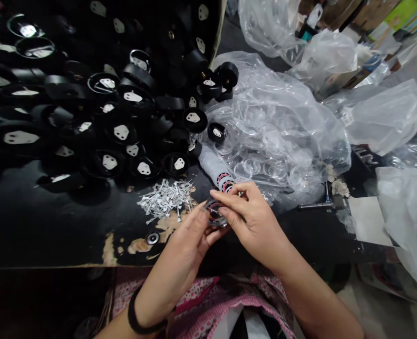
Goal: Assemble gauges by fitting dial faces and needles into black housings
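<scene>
A small round gauge-like case (215, 213) with a dark, red-marked dial is held between both hands above the table's front edge. My left hand (190, 233) grips its left side, thumb on top and fingers underneath. From the right, my right hand (252, 214) has its fingers closed at the rim and face of the case. Whether a smaller part is pinched in those fingertips cannot be made out. Just behind the hands lies a row of stacked printed discs (213, 167). A pile of small white pointers (166, 200) rests to the left.
Many black round housings (122, 132) with white plates fill the back left. Clear rings in a plastic bag (275, 127) lie behind the hands to the right. A metal tool (314, 206) and white card (370, 221) are at right; a small round part (153, 238) sits near the front edge.
</scene>
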The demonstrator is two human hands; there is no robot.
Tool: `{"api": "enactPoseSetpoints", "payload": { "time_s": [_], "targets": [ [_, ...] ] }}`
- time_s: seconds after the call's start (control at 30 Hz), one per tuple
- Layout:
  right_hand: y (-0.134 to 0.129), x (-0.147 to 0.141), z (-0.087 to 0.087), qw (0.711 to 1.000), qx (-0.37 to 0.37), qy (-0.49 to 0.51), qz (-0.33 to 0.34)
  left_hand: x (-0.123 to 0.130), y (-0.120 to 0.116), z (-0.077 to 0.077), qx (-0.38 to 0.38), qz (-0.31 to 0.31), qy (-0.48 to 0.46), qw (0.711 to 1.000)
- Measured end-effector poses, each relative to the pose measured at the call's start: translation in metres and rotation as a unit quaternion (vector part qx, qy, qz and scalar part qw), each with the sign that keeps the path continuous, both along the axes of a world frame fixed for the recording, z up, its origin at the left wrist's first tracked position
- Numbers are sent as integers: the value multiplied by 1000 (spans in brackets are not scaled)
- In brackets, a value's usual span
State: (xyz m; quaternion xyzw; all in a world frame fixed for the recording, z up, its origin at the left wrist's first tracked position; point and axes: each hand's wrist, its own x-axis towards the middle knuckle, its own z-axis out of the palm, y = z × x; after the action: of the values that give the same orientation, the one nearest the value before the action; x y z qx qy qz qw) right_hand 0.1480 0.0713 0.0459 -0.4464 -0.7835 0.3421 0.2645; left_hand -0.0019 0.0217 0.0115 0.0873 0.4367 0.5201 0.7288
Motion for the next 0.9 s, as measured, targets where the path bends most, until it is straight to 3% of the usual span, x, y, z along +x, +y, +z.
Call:
{"api": "enactPoseSetpoints", "payload": {
  "time_s": [0.2,0.3,0.43,0.57,0.67,0.7,0.77,0.83,0.9],
  "targets": [
    [0,-12,3,999,17,-34,-27,-1,-10,-2,56,-28,157,986],
    [0,-21,0,991,83,-81,-62,0,-17,0,65,-38,206,976],
    [-2,-31,-11,986,136,-73,-56,1,-18,1,63,-33,263,962],
    [-3,-33,-14,994,91,-57,-25,-12,-22,0,68,-56,293,952],
    [-2,-26,-10,999,-9,-17,40,-43,-52,-3,10,-46,314,948],
    [-2,-23,-9,999,-29,3,45,-57,-67,-4,-26,-25,344,938],
    [0,-20,-9,999,-38,26,20,-88,-97,-8,-79,44,442,892],
    [1,-23,-11,999,-32,11,10,-116,-114,-12,-44,116,527,841],
    [-1,-34,-11,997,-40,-14,67,-138,-109,-18,14,148,603,784]
  ]
}}
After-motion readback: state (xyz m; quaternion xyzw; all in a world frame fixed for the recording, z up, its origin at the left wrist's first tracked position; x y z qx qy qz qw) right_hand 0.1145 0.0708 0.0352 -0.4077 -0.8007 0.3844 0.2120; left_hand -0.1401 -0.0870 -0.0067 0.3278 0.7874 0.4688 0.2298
